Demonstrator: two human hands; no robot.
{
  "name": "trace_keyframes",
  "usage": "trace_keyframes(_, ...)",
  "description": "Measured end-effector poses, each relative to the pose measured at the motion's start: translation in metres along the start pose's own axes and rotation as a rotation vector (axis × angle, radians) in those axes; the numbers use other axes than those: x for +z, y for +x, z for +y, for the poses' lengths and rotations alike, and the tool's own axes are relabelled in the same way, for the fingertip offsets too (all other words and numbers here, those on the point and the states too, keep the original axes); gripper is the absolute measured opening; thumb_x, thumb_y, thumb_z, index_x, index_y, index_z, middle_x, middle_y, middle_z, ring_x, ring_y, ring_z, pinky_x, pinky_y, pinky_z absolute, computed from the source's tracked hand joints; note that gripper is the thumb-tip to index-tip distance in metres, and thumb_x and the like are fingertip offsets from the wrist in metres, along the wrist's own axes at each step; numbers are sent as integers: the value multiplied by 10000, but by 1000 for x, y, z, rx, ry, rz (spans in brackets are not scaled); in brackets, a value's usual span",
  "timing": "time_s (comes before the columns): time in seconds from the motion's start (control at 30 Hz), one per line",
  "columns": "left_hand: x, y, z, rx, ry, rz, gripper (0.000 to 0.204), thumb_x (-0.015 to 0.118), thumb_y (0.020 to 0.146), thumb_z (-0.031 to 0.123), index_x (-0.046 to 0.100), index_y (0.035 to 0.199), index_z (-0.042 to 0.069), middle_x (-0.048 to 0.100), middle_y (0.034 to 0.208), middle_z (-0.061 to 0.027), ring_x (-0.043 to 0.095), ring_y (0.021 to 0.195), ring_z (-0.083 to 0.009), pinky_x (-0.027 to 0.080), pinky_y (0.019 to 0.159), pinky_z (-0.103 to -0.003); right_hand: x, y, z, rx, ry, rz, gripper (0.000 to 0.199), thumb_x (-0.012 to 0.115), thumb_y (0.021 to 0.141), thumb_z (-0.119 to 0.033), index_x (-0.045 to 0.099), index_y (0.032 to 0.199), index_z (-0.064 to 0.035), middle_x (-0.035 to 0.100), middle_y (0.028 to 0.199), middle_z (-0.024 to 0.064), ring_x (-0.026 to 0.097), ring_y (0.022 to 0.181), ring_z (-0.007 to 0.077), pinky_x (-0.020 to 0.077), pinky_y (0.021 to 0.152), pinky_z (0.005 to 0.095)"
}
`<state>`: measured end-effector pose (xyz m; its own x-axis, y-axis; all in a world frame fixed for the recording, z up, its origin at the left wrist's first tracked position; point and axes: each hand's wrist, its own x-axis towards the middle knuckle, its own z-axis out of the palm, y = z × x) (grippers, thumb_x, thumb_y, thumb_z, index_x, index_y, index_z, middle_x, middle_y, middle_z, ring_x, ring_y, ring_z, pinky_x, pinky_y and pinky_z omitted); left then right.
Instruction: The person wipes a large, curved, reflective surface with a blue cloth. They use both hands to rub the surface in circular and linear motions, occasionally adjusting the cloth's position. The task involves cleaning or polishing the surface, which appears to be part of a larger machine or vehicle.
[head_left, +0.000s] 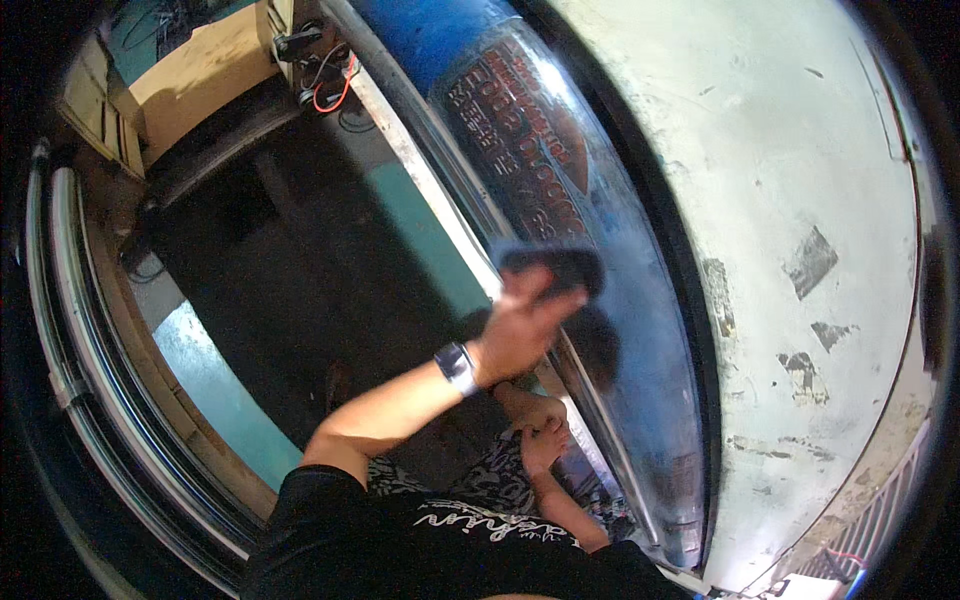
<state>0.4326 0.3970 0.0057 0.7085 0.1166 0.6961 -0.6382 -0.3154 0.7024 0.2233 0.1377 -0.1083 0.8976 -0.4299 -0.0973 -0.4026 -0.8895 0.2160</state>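
Observation:
My left hand (515, 340), with a watch (456, 368) on the wrist, is closed on a dark flat pad or block (560, 268). The pad is smeared by motion, and I cannot make out its exact kind. It is over a long, curved blue surface (640, 330), just below a dark plate with raised reddish characters (520, 140). Lower down, near my lap, my right hand (545, 442) lies with its fingers apart against bare skin of my leg or foot (530, 403); it holds no tool.
A broad whitish curved panel (810, 200) with dark worn patches fills the right side, beyond a black gap. Metal rails (85, 300) run along the left. A wooden board (205, 80) stands at the far left, near an orange cable (335, 100). Dark flooring (290, 260) lies between.

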Motion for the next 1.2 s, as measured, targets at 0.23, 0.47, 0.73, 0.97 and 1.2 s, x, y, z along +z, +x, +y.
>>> trace_keyframes(0.23,-12,84,-28,-195,304,344,571,522,691,-43,521,1237,123,376,1248,-215,354,1121,-385,285,969,-528,8,-9,6,-33,89,112,655,648,712,-355,361,1201,-27,365,1273,211,339,1181,410,312,937,531)
trace_keyframes(0.47,34,-26,44,49,80,-241,501,560,706,58,577,1189,187,414,1268,-150,418,1081,-357,318,941,-508,15,-5,-1,50,25,95,701,618,747,-442,396,1243,1,433,1212,264,380,1157,430,290,979,513)
trace_keyframes(0.73,-19,105,-21,-201,242,385,589,492,692,-33,509,1258,128,360,1276,-212,334,1179,-388,201,1038,-525,7,-18,-1,3,86,114,688,605,759,-460,413,1229,4,425,1225,268,376,1161,430,317,938,535)
trace_keyframes(0.97,59,-52,56,-36,-2,-205,575,573,677,16,576,1220,204,434,1212,-154,391,1105,-349,314,931,-444,23,-3,-11,104,-25,66,700,594,761,-449,406,1230,36,389,1263,246,365,1171,406,309,937,513)
trace_keyframes(1.2,-55,113,-45,-149,286,396,550,453,725,-47,502,1257,82,314,1341,-209,276,1255,-378,194,1077,-434,16,-18,1,139,112,-89,797,592,766,-478,331,1326,26,353,1297,278,294,1238,434,259,999,533)
